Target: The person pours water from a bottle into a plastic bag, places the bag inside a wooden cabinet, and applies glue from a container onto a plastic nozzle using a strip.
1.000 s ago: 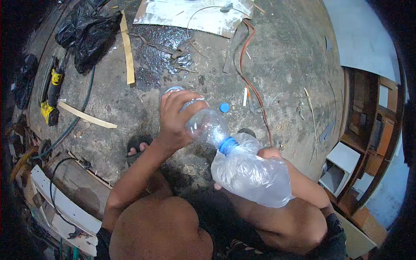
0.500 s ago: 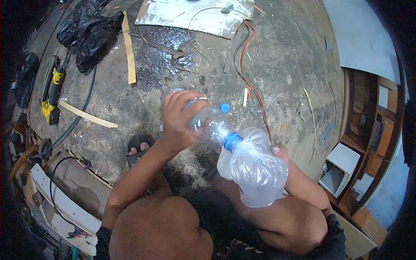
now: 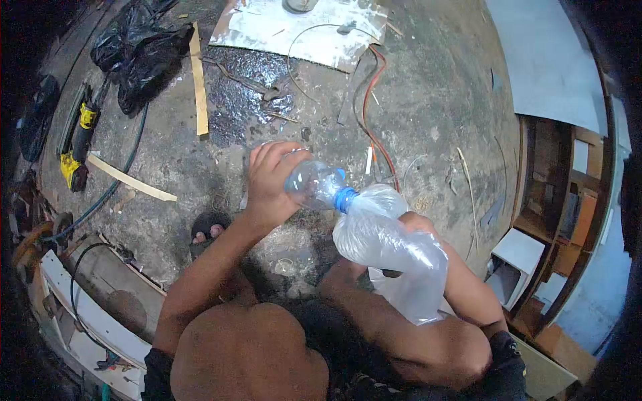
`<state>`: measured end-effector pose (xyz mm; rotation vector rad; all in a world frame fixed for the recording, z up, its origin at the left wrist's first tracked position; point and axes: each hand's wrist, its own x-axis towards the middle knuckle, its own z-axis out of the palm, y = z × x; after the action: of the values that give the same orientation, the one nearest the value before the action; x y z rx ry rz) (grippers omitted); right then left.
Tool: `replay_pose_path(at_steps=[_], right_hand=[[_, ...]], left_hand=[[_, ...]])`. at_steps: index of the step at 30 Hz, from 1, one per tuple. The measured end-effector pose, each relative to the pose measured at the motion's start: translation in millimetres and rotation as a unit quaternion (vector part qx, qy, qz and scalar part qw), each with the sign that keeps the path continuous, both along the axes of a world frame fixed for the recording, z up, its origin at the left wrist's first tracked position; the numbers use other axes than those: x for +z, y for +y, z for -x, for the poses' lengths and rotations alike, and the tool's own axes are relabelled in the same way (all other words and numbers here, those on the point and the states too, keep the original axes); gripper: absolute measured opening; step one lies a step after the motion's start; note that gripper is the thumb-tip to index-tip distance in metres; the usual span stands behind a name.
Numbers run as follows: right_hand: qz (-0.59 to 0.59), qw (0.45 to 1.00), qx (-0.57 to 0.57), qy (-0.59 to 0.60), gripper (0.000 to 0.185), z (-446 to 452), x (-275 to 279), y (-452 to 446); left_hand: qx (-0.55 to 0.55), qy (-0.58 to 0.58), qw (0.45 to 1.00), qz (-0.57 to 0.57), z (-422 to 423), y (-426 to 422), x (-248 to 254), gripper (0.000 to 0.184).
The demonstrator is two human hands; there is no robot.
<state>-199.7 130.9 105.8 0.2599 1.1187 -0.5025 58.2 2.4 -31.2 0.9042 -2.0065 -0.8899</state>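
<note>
My left hand (image 3: 273,180) is wrapped round a clear plastic bottle (image 3: 313,184), which lies tilted with its neck towards the right. A blue ring (image 3: 345,199) sits at the bottle's neck, where a clear plastic bag (image 3: 374,234) is joined to it. The bag is puffed out near the neck and hangs down over my right knee. My right hand (image 3: 416,224) is closed on the bag's far side, its fingers mostly hidden behind the plastic. Part of a blue cap (image 3: 342,173) shows just behind the bottle.
A whitish board (image 3: 294,33) lies ahead on the floor, by a wet patch. A red hose (image 3: 369,100) runs down from it. Black bags (image 3: 144,60) and a yellow-black tool (image 3: 81,144) lie at left. Wooden shelving (image 3: 548,194) stands at right.
The bottle has tilted flatter and moved slightly left and up against the cap, which it now partly covers. My right hand has shifted left behind the bag, and the bag's lower part has folded downward.
</note>
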Motion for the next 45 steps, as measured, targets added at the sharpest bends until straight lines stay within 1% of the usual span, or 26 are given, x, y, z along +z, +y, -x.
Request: replay_pose_path(at_steps=[1, 3, 4, 7, 9, 10, 12, 15, 17, 19, 21, 23, 27, 30, 35, 38, 41, 44, 45], right_hand=[[-0.003, 0.993, 0.073, 0.09, 0.058, -4.6, 11.0, -10.0], [0.001, 0.972, 0.132, 0.195, 0.056, -16.7, 30.7, -24.0], [0.009, 0.97, 0.119, 0.211, 0.054, -23.9, 39.2, -29.0], [-0.022, 0.975, 0.104, 0.197, 0.046, -19.5, 43.8, -34.9], [-0.04, 0.99, 0.064, 0.119, 0.041, -10.5, 39.9, -32.3], [-0.04, 0.997, 0.025, 0.059, 0.039, -5.8, 32.8, -28.0], [-0.03, 0.999, -0.003, 0.04, 0.037, -4.8, 32.1, -26.9], [-0.008, 0.99, 0.003, 0.14, 0.035, -11.6, 49.9, -35.2], [-0.002, 0.984, -0.013, 0.178, 0.035, -20.9, 56.0, -42.8], [0.002, 0.975, -0.001, 0.222, 0.036, -22.3, 59.8, -46.1], [0.004, 0.975, 0.002, 0.223, 0.036, -18.2, 58.5, -45.5], [0.007, 0.983, -0.016, 0.181, 0.037, -11.6, 54.5, -42.9], [0.004, 0.978, -0.008, 0.207, 0.037, -14.3, 56.8, -43.6], [0.002, 0.972, 0.012, 0.234, 0.039, -13.5, 57.3, -45.6], [0.018, 0.966, 0.025, 0.258, 0.049, -2.4, 51.5, -39.0], [0.018, 0.971, 0.032, 0.237, 0.052, -13.4, 63.0, -48.4], [0.038, 0.966, 0.054, 0.249, 0.051, -3.5, 55.5, -43.5], [0.049, 0.963, 0.043, 0.263, 0.035, -13.9, 61.2, -49.1], [0.047, 0.96, 0.045, 0.271, 0.034, -13.8, 61.2, -48.8]], left_hand=[[0.002, 0.004, 1.0, -0.002, 1.2, -0.5, -1.0, 0.048], [0.002, 0.01, 1.0, -0.008, 3.5, -0.9, -3.5, 0.048], [0.005, 0.006, 1.0, -0.007, 3.6, -1.2, -4.3, 0.048], [0.006, -0.005, 1.0, -0.004, 1.7, -2.6, -4.3, 0.048], [0.003, -0.01, 1.0, -0.002, -1.3, -3.4, -2.7, 0.048], [0.002, -0.016, 1.0, 0.002, -2.0, -3.1, -3.5, 0.049], [0.0, -0.027, 1.0, 0.01, -2.9, -1.3, -5.1, 0.053], [0.007, -0.023, 1.0, 0.012, -2.0, 1.7, -4.4, 0.054], [0.003, -0.033, 0.999, 0.002, -1.7, 3.2, -1.8, 0.054], [0.003, -0.039, 0.999, -0.005, -1.3, 4.1, 1.8, 0.055], [0.005, -0.043, 0.999, -0.01, -1.1, 4.9, 4.5, 0.057], [0.003, -0.046, 0.999, -0.008, -0.9, 5.3, 3.1, 0.059], [-0.004, -0.044, 0.999, -0.006, -3.3, 5.1, 5.0, 0.063], [-0.01, -0.055, 0.998, -0.004, -3.1, 7.3, 4.9, 0.053], [-0.01, -0.056, 0.998, -0.006, -2.3, 9.5, 6.8, 0.052], [-0.008, -0.048, 0.999, -0.004, -1.1, 10.2, 8.2, 0.051], [-0.007, -0.044, 0.999, -0.009, -0.9, 10.6, 10.7, 0.05], [-0.006, -0.047, 0.999, -0.013, -0.3, 11.9, 10.9, 0.05], [-0.005, -0.049, 0.999, -0.013, -0.1, 12.3, 10.8, 0.05]])
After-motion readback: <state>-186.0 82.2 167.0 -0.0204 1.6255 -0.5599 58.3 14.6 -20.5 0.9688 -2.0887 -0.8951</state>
